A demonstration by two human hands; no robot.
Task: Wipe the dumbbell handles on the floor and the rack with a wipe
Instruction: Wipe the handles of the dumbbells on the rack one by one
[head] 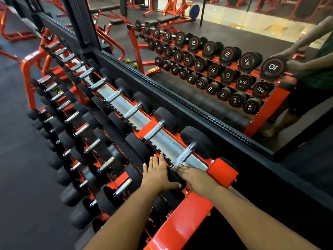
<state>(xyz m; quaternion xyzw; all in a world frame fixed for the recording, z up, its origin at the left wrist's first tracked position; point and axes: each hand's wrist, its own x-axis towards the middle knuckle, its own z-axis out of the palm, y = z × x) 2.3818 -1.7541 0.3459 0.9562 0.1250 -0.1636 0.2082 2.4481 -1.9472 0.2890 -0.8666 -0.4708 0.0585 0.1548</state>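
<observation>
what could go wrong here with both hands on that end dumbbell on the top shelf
1. No wipe shows under either the left hand or the right hand, so the handle of the nearest dumbbell may get touched rather than cleaned.
2. Both hands lie flat on the near head at the rack end; if the dumbbell rolls or shifts, fingers near the toothed rail could get pinched.
3. The frame is blurred, which suggests quick motion, so handles may be skipped.

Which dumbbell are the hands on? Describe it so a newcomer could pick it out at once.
Start from the orange rack standing against the wall mirror and take its top shelf. Follow that row to the end nearest the camera, beside the orange end bracket. That last dumbbell is the only one with the left hand and right hand resting flat on its near head.
</observation>
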